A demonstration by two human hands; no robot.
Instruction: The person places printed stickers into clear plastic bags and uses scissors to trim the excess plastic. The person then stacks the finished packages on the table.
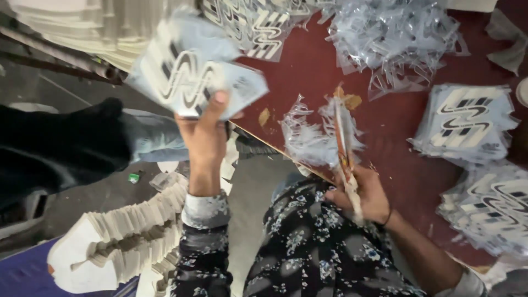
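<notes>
My left hand (204,137) is raised over the table's near edge and grips a small bundle of sticker sheets (192,71) with a wavy black-and-white emblem. Its thumb presses on the bundle's lower edge. My right hand (360,195) rests on the dark red table (308,71) and holds a thin stick-like tool (345,154) that points away from me. A crumpled clear plastic scrap (311,137) hangs around the tool's upper part.
Stacks of the same emblem sheets (467,121) lie at the right, with more below them (495,206). A heap of clear plastic offcuts (390,38) covers the table's far side. A fanned stack of white cards (126,236) sits on the floor at lower left.
</notes>
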